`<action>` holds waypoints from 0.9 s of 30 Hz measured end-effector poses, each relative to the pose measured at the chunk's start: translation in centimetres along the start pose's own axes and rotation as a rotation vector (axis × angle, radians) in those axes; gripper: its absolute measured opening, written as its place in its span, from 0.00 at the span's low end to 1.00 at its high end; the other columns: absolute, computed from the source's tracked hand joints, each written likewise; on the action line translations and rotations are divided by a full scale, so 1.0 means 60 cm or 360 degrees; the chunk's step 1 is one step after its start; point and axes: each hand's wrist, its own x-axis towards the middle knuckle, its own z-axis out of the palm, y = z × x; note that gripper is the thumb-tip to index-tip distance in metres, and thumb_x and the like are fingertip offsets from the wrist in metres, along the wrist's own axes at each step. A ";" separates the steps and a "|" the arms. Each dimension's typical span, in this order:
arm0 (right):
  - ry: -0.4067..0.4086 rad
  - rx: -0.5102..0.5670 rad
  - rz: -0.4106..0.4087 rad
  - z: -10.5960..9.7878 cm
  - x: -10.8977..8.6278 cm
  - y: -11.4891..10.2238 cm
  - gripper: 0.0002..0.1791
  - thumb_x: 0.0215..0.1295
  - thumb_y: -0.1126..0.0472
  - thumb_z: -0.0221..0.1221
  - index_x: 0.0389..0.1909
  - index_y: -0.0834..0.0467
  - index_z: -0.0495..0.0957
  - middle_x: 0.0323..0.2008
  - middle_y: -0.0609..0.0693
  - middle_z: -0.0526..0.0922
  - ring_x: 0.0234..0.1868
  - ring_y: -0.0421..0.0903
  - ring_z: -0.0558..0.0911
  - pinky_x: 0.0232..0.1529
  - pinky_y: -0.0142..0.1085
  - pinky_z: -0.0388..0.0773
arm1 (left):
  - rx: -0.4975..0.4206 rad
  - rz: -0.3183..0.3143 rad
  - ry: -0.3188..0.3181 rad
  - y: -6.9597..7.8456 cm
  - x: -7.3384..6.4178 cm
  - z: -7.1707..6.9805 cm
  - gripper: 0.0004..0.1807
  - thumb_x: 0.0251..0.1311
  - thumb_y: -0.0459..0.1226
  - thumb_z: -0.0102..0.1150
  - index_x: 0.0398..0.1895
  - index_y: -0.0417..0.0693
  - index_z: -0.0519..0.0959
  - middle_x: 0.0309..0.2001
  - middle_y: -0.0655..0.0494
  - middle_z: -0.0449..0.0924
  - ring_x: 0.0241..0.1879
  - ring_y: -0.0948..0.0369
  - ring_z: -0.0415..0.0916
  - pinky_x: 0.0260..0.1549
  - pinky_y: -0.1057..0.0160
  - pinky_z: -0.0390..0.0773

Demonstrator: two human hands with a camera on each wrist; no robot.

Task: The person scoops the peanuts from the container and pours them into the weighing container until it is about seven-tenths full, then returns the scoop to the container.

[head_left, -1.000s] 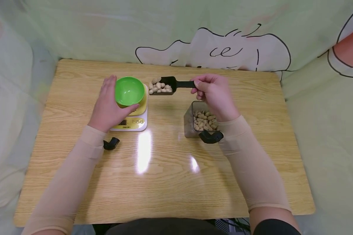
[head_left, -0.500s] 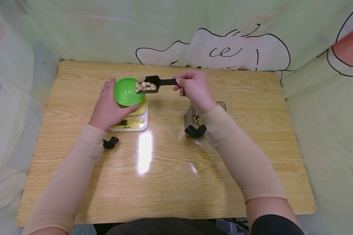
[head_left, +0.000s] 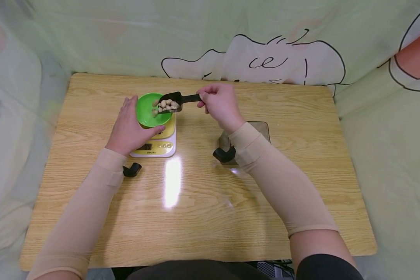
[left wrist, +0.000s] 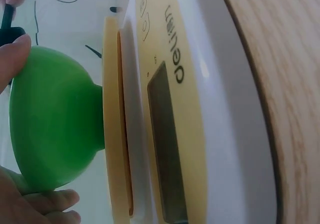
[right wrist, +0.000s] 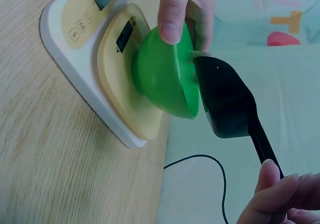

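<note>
My right hand [head_left: 221, 105] pinches the handle of a black scoop [head_left: 170, 102], whose tip is over the green bowl [head_left: 145, 111]. Peanuts [head_left: 166, 105] lie in the scoop, and a few are falling from its tip into the bowl. With thumb and fingers on opposite sides, my left hand [head_left: 129, 126] holds the bowl by its wall. The bowl stands upright on a yellow and white kitchen scale [head_left: 169, 149]; in the left wrist view its display [left wrist: 167, 144] looks dark and unreadable. Seen from the right wrist, the scoop [right wrist: 225, 99] tilts toward the bowl.
A clear square container [head_left: 262, 126] stands behind my right forearm, which hides what it holds. The wooden table [head_left: 196, 217] meets a fabric wall [head_left: 126, 39] at its far edge. A thin black cable [right wrist: 222, 174] shows in the right wrist view.
My right hand has carried the scoop left, from beside the scale to over the bowl. The scoop has tipped and peanuts have begun to fall. The left hand stays on the bowl.
</note>
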 end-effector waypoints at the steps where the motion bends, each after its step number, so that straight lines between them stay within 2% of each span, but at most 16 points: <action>1: 0.0002 -0.0009 -0.0005 0.001 0.000 0.000 0.11 0.81 0.66 0.56 0.50 0.66 0.87 0.45 0.56 0.88 0.29 0.39 0.83 0.30 0.31 0.78 | -0.0002 -0.0003 -0.0002 0.000 0.000 0.000 0.72 0.55 0.65 0.75 0.89 0.40 0.43 0.88 0.39 0.47 0.90 0.46 0.37 0.86 0.36 0.50; 4: 0.0017 -0.0051 -0.0034 0.003 0.002 0.001 0.12 0.81 0.66 0.56 0.49 0.65 0.87 0.44 0.55 0.89 0.28 0.39 0.83 0.28 0.29 0.77 | -0.0003 -0.0009 0.0002 -0.001 0.001 0.001 0.72 0.55 0.66 0.75 0.88 0.40 0.44 0.88 0.39 0.48 0.90 0.46 0.37 0.86 0.36 0.50; 12: 0.0063 -0.0238 -0.0165 0.008 0.001 0.001 0.12 0.81 0.64 0.57 0.48 0.63 0.89 0.31 0.54 0.89 0.25 0.41 0.81 0.24 0.28 0.75 | -0.0016 -0.0009 0.0012 -0.001 0.002 0.002 0.71 0.55 0.64 0.76 0.88 0.40 0.45 0.87 0.38 0.49 0.90 0.47 0.37 0.86 0.36 0.50; 16: 0.0079 -0.0329 -0.0251 0.012 -0.001 -0.002 0.12 0.81 0.63 0.57 0.46 0.61 0.89 0.32 0.54 0.90 0.27 0.43 0.84 0.22 0.28 0.72 | -0.0015 -0.0004 0.0022 -0.001 0.003 0.002 0.71 0.54 0.65 0.76 0.88 0.40 0.46 0.87 0.39 0.50 0.90 0.47 0.37 0.86 0.36 0.51; 22: 0.0075 -0.0399 -0.0381 0.018 -0.007 -0.008 0.11 0.81 0.63 0.59 0.45 0.62 0.89 0.40 0.58 0.91 0.37 0.48 0.90 0.24 0.30 0.71 | -0.0009 0.0000 0.0027 -0.004 0.005 0.003 0.71 0.54 0.65 0.76 0.88 0.40 0.46 0.87 0.40 0.50 0.90 0.48 0.37 0.86 0.37 0.51; 27: 0.0092 -0.0460 -0.0474 0.021 -0.013 -0.012 0.10 0.80 0.63 0.60 0.45 0.62 0.89 0.38 0.60 0.91 0.36 0.47 0.90 0.27 0.31 0.74 | -0.0019 0.0009 0.0030 -0.005 0.005 0.003 0.70 0.55 0.64 0.76 0.88 0.39 0.46 0.87 0.39 0.50 0.90 0.47 0.38 0.86 0.37 0.51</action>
